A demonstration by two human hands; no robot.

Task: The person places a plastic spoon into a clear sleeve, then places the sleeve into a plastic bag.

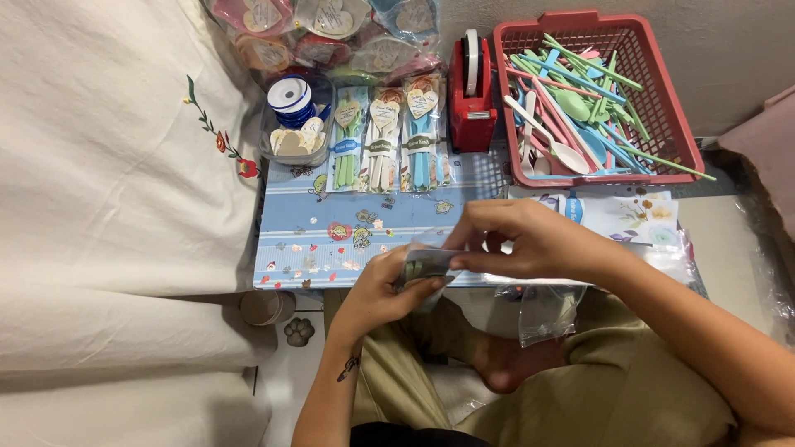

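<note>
While both hands [464,257] pinch it, clear bag [426,265] lies crosswise

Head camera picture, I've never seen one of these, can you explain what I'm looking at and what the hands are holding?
One camera sits on a person's head and looks down at their lap and a low table with a patterned blue cover. No machine is here, only two bare hands. The left hand and right hand together hold a small clear bag at the table's near edge. Behind stand a red basket of pastel plastic cutlery, a red tape dispenser, three packed cutlery sets, and a tub with blue ribbon. White cloth lies at the left.
</note>
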